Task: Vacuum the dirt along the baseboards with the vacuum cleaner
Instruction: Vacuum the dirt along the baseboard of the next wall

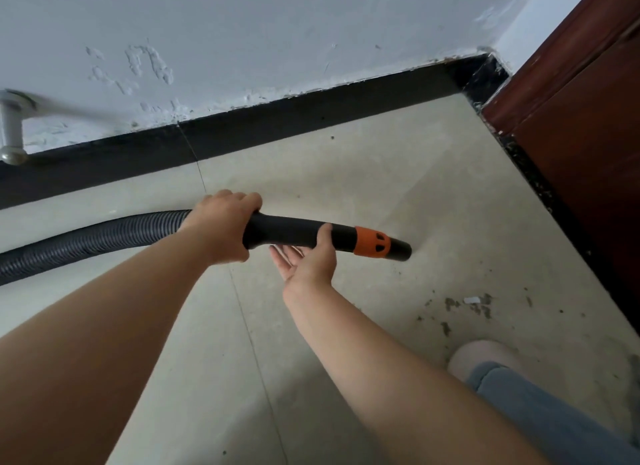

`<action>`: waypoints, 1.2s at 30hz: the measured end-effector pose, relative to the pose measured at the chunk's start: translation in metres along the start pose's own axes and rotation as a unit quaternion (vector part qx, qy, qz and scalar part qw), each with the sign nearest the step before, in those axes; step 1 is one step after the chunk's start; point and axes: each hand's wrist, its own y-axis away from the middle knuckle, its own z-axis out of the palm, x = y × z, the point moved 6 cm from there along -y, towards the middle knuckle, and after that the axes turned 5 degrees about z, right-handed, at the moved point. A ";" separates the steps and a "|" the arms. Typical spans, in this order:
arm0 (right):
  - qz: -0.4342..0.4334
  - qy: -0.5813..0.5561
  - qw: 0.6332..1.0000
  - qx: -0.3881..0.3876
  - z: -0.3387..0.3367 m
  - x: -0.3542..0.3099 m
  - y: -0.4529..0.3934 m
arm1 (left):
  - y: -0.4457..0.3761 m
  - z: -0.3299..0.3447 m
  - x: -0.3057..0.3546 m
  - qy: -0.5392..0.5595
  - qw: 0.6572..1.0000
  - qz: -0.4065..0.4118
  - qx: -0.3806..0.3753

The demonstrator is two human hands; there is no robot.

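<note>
I am holding the vacuum handle [294, 234], a black curved tube with an orange collar [372, 242] near its open nozzle end [401, 251], level above the floor and pointing right toward the corner. My left hand [221, 225] is wrapping its fingers over the back of the handle, right where the ribbed black hose [86, 239] is joining it; the hose is trailing off to the left edge of view. My right hand [310, 260] is cupping the tube from below, palm up and fingers fairly straight, with only the thumb hooking over the top just behind the orange collar.

The nozzle is hovering over the pale tiled floor [346, 174], apart from the black baseboard [311, 118] that is running along the foot of the scuffed white wall [277, 32]. A patch of dark dirt and crumbs [467, 305] is lying on the floor below and to the right of the nozzle, near a second stretch of speckled black baseboard beside a reddish-brown wooden door frame [571, 101]. My slipper [485, 357] and a blue-grey trouser leg [540, 419] are showing at the lower right. A grey pipe fitting [12, 129] is sticking out of the wall at the far left.
</note>
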 end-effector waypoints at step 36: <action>-0.061 -0.044 0.995 0.071 -0.011 -0.049 -0.016 | -0.018 0.012 0.046 0.041 0.998 0.011 0.042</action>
